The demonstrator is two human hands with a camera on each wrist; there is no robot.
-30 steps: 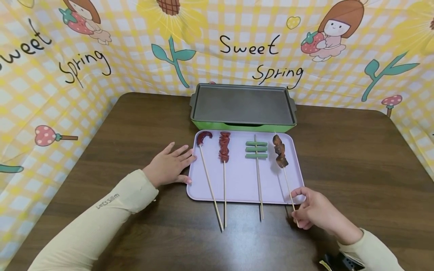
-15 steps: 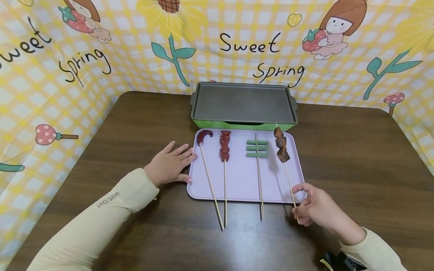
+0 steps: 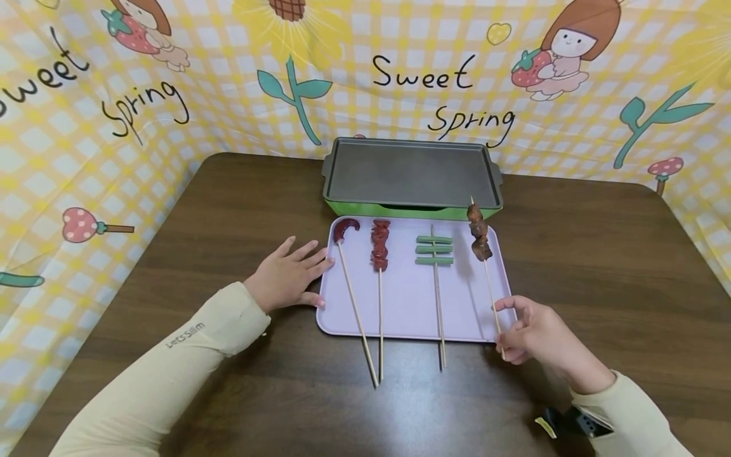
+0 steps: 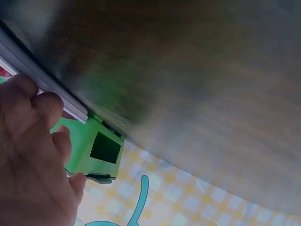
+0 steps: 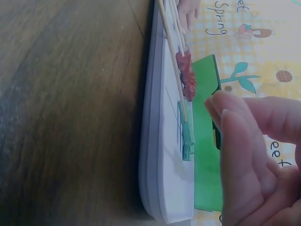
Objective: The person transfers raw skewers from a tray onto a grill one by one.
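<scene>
A lilac tray lies on the table, and my left hand rests at its left edge with fingers spread. In the left wrist view, the left fingers are right at the tray rim. My right hand pinches the lower stick of a brown meat skewer. That skewer is lifted over the tray's right side, its tip overlapping the grill front. Three other skewers lie on the tray: green vegetable sticks, folded red meat, and a curved dark red piece.
Directly behind the tray stands a grill with a dark flat plate and a green base. A yellow checked cloth hangs around the table's back and left. Several sticks jut past the tray's front edge over the brown table.
My right hand has moved slightly up and away from me, carrying the brown meat skewer toward the grill. The left hand and the other skewers stay in place.
</scene>
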